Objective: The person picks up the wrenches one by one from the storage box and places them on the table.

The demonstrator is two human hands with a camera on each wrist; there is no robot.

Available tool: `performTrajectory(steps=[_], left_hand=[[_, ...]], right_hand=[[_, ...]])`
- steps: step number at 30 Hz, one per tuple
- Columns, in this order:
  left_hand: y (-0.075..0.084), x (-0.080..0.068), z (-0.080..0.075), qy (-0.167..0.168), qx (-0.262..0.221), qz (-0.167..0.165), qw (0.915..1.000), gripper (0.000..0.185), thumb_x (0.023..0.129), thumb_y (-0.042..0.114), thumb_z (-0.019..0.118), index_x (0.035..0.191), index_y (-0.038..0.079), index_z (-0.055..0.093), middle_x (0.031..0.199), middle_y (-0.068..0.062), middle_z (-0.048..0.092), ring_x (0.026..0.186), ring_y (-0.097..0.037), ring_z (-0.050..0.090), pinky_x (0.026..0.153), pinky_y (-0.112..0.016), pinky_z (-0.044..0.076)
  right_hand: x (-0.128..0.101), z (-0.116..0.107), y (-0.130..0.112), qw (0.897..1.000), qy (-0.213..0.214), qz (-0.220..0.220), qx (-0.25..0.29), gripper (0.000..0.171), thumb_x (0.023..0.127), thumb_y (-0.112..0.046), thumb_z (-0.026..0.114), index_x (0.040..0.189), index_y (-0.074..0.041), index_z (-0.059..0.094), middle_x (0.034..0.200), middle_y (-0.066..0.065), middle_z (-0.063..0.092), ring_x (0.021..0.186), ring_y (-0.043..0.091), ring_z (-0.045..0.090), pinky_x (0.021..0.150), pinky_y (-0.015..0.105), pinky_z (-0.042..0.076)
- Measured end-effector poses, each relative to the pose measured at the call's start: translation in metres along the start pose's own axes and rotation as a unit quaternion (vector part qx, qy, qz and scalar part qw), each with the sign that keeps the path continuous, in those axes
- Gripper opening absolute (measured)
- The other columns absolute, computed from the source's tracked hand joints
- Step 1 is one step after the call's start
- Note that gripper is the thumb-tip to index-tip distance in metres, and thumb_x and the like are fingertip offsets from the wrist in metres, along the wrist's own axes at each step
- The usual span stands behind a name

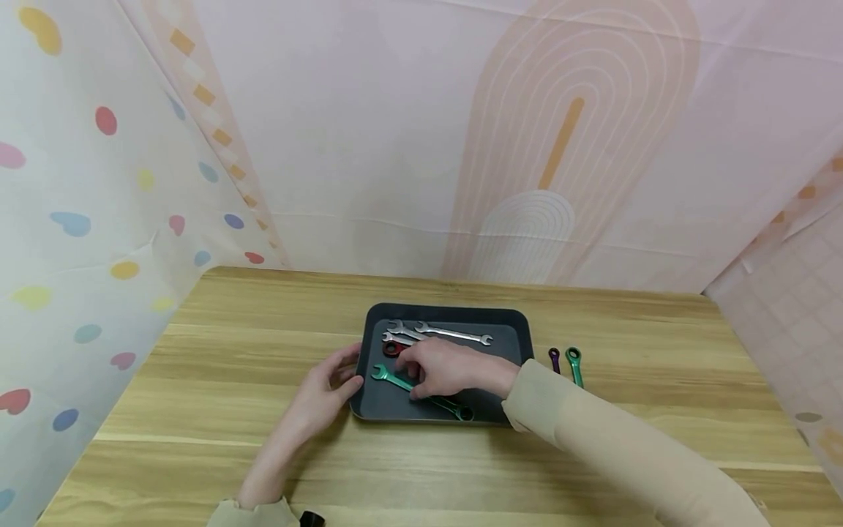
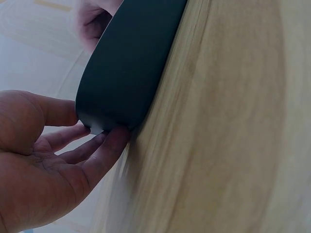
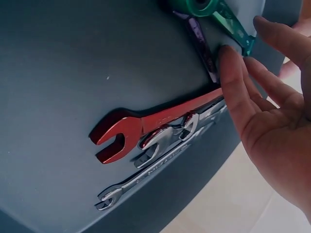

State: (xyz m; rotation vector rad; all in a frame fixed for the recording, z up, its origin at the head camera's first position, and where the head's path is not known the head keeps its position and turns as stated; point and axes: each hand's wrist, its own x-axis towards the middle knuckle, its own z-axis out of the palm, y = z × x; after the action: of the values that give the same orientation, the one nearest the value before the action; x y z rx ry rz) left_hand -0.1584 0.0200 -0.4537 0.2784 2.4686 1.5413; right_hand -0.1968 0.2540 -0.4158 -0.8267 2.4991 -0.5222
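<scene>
Green wrench point(image 1: 421, 391) | in tray point(image 1: 454, 313) | long axis diagonal, open end far-left

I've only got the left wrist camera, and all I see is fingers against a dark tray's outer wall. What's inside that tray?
Observer: Wrenches. A green wrench, a red wrench and silver wrenches lie on the floor of the tray.
Operator: Where's the other hand?
Observer: The right hand is over the tray, fingertips on the green wrench.
Operator: Anything outside the tray?
Observer: Yes, a purple wrench and a second green wrench lie on the table, to the right of the tray.
</scene>
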Motion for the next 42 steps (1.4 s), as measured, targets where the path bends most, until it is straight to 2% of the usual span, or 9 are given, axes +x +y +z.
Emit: performTrajectory(steps=[7,12,17,26,34,42], left_hand=[[0.000,0.000,0.001,-0.003,0.000,0.002,1.0000,0.053,0.104,-0.002,0.055,0.156,-0.005,0.043,0.151,-0.030,0.057,0.137,-0.044,0.061,0.116,-0.051,0.051],[-0.001,0.000,0.002,-0.004,-0.003,0.005,1.0000,0.053,0.104,-0.002,0.056,0.155,-0.005,0.043,0.150,-0.031,0.056,0.137,-0.044,0.061,0.116,-0.050,0.052],[-0.002,0.001,0.002,-0.003,-0.009,0.015,0.9998,0.053,0.103,-0.002,0.057,0.154,-0.007,0.044,0.149,-0.033,0.056,0.136,-0.045,0.062,0.113,-0.047,0.054],[-0.002,0.002,0.002,-0.005,-0.005,0.014,0.9999,0.053,0.103,-0.002,0.057,0.155,-0.007,0.044,0.150,-0.033,0.056,0.136,-0.044,0.062,0.113,-0.047,0.054],[-0.001,0.003,0.003,-0.007,-0.007,0.018,0.9998,0.053,0.103,-0.003,0.057,0.154,-0.008,0.043,0.149,-0.034,0.056,0.135,-0.045,0.062,0.114,-0.047,0.054],[-0.001,0.003,0.002,-0.007,-0.008,0.014,0.9998,0.054,0.103,-0.003,0.057,0.155,-0.008,0.042,0.150,-0.034,0.055,0.136,-0.045,0.061,0.113,-0.045,0.055]], right_hand=[[0.006,0.005,0.000,1.000,0.000,0.004,-0.009,0.045,0.091,-0.017,0.083,0.134,-0.012,0.069,0.102,0.000,0.069,0.079,0.007,0.058,0.075,0.020,0.050],[0.007,0.007,0.000,0.999,0.006,-0.012,-0.031,0.046,0.090,-0.013,0.083,0.134,-0.010,0.069,0.100,0.001,0.069,0.081,0.008,0.056,0.076,0.020,0.050],[0.008,0.007,-0.001,0.999,0.018,-0.004,-0.032,0.043,0.090,-0.007,0.079,0.132,-0.010,0.070,0.099,0.000,0.069,0.083,0.009,0.056,0.077,0.020,0.049],[0.009,0.006,-0.001,1.000,0.020,0.021,-0.010,0.042,0.089,-0.001,0.078,0.129,-0.012,0.070,0.096,0.001,0.068,0.083,0.011,0.056,0.076,0.022,0.048],[0.006,0.003,0.003,0.999,0.039,0.020,-0.001,0.032,0.092,0.000,0.074,0.123,-0.008,0.073,0.098,0.004,0.071,0.084,0.012,0.056,0.081,0.028,0.053],[-0.002,-0.008,0.003,0.998,0.048,0.016,0.033,0.036,0.096,-0.003,0.072,0.131,-0.009,0.069,0.103,0.006,0.072,0.086,0.014,0.059,0.083,0.031,0.054]])
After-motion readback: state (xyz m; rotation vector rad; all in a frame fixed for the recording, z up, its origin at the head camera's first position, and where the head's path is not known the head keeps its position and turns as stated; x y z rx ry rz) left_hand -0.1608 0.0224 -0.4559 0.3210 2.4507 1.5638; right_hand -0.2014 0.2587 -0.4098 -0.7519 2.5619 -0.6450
